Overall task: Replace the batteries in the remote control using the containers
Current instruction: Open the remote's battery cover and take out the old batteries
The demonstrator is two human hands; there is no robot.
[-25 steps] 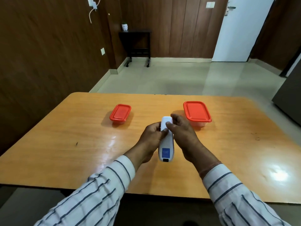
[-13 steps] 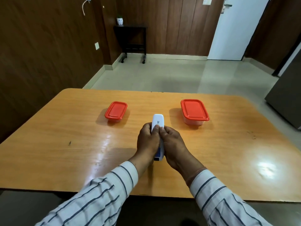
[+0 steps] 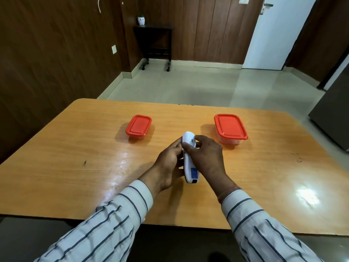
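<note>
A white remote control [image 3: 189, 165] with a blue label near its close end is held back side up above the middle of the wooden table [image 3: 75, 157]. My left hand [image 3: 170, 163] cradles it from the left and below. My right hand [image 3: 204, 156] grips its far half from the right, thumb and fingers pinching the back cover. Two clear containers with red lids stand beyond: a small container [image 3: 138, 126] at the left and a larger container [image 3: 230, 128] at the right, both closed. Their contents are hidden.
A bright light glare lies on the table at the right [image 3: 306, 195]. Past the table's far edge is tiled floor, a dark side table [image 3: 154, 44] against the wood-panelled wall, and a white door [image 3: 277, 33].
The remote has tipped slightly so more of its close labelled end shows. My right hand has shifted up over its far half. The camera view has tilted a little.
</note>
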